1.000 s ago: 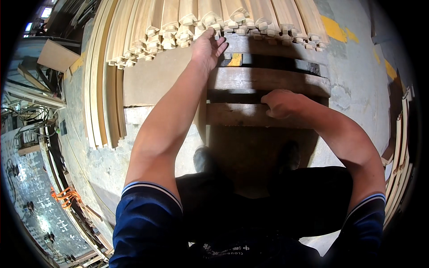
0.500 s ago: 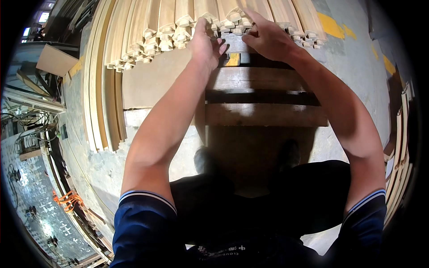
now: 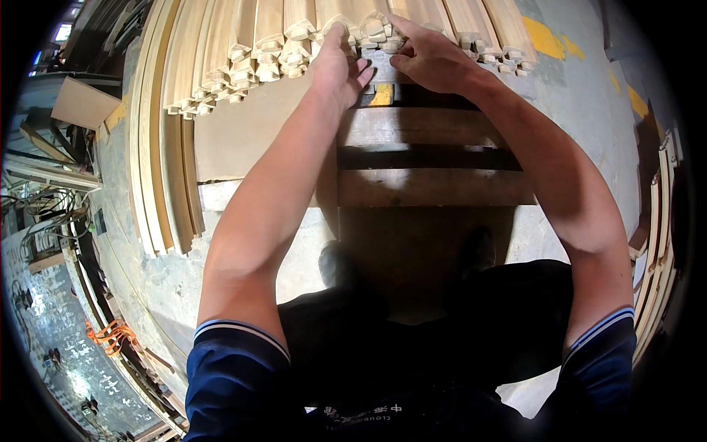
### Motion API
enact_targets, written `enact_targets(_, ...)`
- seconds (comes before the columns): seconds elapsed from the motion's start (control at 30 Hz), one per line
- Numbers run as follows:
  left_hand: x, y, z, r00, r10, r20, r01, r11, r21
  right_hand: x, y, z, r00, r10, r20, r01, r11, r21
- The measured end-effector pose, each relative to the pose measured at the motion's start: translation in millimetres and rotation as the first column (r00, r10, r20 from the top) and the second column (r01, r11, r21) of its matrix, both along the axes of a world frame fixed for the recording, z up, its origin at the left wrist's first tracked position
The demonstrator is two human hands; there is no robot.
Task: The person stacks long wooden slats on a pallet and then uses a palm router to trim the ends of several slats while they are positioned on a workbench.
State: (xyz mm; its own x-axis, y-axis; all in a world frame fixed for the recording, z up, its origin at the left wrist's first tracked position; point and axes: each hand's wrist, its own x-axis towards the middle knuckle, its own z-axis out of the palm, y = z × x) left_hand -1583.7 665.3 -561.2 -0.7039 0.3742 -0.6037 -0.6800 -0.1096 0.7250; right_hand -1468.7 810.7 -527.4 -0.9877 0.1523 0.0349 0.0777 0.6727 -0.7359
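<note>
Head view: the right hand (image 3: 433, 60), earlier apart from the wooden strips (image 3: 335, 9), now joins the left hand (image 3: 335, 75) at their ends; whether either grasps, I cannot tell.

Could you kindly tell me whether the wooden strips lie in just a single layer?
No, beneath the ends of the upper wooden strips, the ends of lower strips show.
</note>
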Motion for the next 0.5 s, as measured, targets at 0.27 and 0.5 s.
enact_targets(0.27, 17, -10, -24, 0.994, -0.101, -0.045, 0.1, 0.995, -0.024, 4, -7, -2, 0.999, -0.047, -0.016, 0.048, 0.997, 0.062)
enact_targets(0.5, 20, 17, -19, 0.999, -0.014, 0.046, 0.018, 0.997, -0.08, 26, 10, -38, 0.987, -0.081, 0.139, 0.067, 0.992, 0.104)
